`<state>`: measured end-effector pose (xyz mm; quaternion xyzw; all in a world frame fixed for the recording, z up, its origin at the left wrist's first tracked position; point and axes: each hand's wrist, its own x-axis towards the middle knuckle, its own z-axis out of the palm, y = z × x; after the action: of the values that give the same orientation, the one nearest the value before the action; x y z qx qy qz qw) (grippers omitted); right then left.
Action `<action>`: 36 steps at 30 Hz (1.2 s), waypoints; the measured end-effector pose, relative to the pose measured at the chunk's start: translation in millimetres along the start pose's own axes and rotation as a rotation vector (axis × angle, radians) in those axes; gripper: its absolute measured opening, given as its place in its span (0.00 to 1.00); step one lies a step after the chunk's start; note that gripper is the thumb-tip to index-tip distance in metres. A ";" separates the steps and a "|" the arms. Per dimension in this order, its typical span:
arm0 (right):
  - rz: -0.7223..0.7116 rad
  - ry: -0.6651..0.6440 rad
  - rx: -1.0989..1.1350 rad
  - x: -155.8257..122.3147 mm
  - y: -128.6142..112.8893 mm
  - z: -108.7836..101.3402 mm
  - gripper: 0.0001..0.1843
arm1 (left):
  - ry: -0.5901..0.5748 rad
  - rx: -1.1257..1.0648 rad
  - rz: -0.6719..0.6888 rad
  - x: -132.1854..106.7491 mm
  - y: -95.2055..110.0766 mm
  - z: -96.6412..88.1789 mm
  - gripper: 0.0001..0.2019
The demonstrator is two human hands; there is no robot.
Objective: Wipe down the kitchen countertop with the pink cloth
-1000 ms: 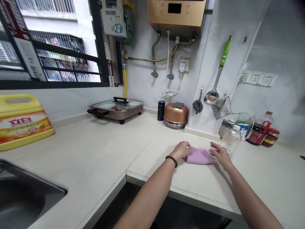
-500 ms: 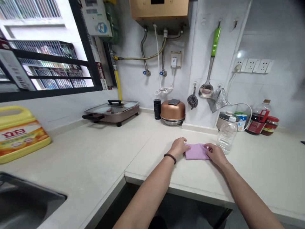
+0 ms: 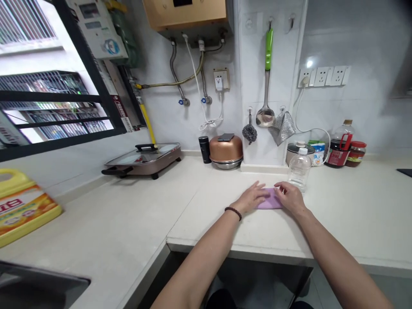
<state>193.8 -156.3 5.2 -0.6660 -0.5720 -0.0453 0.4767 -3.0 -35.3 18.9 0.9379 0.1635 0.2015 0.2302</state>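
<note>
A folded purple cloth [image 3: 269, 202] lies flat on the pale countertop near its front edge. My left hand [image 3: 252, 197], with a dark beaded bracelet at the wrist, is laid over the cloth's left part with fingers spread. At the right end, my right hand [image 3: 289, 197] curls over the cloth, thumb and forefinger close together at its upper right corner. Just behind the right hand stands a clear plastic bottle [image 3: 300, 169] with a white cap.
An electric pan [image 3: 144, 161] with a glass lid stands at the back left. Beside the black flask [image 3: 204, 150] is a copper-coloured bowl [image 3: 226, 149] with a phone on top. Jars [image 3: 356, 153] line the right wall. A yellow jug [image 3: 25, 210] and a sink [image 3: 41, 285] are left.
My left hand has moved right over the cloth and its fingers have spread. The right hand stays at the cloth's right end. The whole view has shifted and tilted slightly.
</note>
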 end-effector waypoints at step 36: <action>0.043 -0.260 0.040 -7.9 19.4 5.8 0.21 | 0.001 0.190 -0.294 40.5 -51.8 12.1 0.27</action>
<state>203.9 -155.9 -14.1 -0.6687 -0.6153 0.0629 0.4126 26.5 20.0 -4.5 0.9214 0.3172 0.1497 0.1673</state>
